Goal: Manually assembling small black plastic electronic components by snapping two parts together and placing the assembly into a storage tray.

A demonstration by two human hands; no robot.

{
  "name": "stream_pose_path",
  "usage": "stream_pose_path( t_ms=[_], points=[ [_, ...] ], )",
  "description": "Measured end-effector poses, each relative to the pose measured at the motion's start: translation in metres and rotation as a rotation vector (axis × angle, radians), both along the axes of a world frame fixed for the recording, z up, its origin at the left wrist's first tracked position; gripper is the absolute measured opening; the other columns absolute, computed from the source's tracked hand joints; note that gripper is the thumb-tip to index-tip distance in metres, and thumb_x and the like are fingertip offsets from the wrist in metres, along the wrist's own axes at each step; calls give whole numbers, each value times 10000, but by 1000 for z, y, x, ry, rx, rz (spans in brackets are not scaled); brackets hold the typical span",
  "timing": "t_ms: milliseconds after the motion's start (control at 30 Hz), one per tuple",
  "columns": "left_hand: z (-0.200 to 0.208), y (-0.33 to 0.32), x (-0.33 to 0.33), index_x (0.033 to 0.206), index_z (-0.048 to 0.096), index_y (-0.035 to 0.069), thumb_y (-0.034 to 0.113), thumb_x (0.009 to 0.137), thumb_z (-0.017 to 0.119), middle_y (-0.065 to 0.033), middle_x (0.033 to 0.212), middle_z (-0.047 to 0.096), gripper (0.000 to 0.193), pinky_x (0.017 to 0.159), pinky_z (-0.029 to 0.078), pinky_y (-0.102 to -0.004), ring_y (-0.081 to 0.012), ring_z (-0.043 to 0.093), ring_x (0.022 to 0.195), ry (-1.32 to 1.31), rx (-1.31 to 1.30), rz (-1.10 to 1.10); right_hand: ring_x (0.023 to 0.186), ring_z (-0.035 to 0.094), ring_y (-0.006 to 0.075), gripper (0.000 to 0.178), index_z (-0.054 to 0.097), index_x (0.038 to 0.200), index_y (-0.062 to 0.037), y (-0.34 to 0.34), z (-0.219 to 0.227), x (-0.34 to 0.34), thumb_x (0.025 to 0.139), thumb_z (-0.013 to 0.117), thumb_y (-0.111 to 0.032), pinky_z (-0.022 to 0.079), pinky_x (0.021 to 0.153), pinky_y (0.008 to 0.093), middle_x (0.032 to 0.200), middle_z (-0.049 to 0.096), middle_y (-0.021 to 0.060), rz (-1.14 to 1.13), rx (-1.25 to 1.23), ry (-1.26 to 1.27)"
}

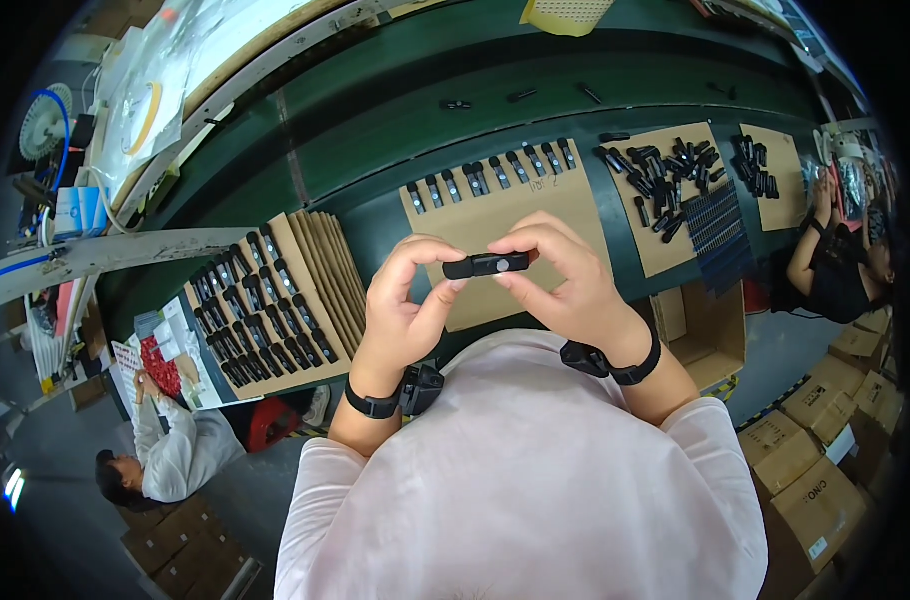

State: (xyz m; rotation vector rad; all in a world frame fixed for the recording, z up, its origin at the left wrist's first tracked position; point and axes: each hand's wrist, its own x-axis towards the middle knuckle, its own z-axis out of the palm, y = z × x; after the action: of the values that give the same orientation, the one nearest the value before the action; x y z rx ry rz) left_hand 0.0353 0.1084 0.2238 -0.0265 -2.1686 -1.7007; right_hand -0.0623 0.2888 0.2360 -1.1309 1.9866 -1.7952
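Between my two hands a small black oblong device (486,264) with a round light-grey spot is held level above a cardboard sheet (565,215). My left hand (411,300) pinches its left end between thumb and forefinger. At the right end, the thumb and forefinger of my right hand (565,275) are closed on it. Along the far edge of that sheet lies a row of similar black and grey devices (477,180). Each of my wrists wears a black strap with a small black unit.
To the left, a stack of cardboard sheets (325,250) carries rows of devices (260,310). On the right, loose devices (675,165) lie heaped on another sheet. Beyond runs a green conveyor belt (395,110) with a few pieces. Co-workers sit at left (185,450) and right (835,270).
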Motion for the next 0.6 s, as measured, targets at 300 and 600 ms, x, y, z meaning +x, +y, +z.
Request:
stream_pose_path(
  t_ms=[300,600],
  points=[
    [-15,2,2,1056,594,-2,-14,795,708,-79,1038,611,285,916,427,-307,-166,561,990,-80,389,51,799,566,146,217,611,980,-21,-8,-9,5,787,709,-13,462,701,262,902,594,69,34,88,-30],
    [-47,-16,6,1075,591,-4,-20,836,661,-55,969,621,250,863,448,-274,-129,576,917,-234,135,84,680,564,92,165,603,960,6,-32,-56,4,841,688,-69,457,616,240,785,617,32,176,300,-657]
  ],
)
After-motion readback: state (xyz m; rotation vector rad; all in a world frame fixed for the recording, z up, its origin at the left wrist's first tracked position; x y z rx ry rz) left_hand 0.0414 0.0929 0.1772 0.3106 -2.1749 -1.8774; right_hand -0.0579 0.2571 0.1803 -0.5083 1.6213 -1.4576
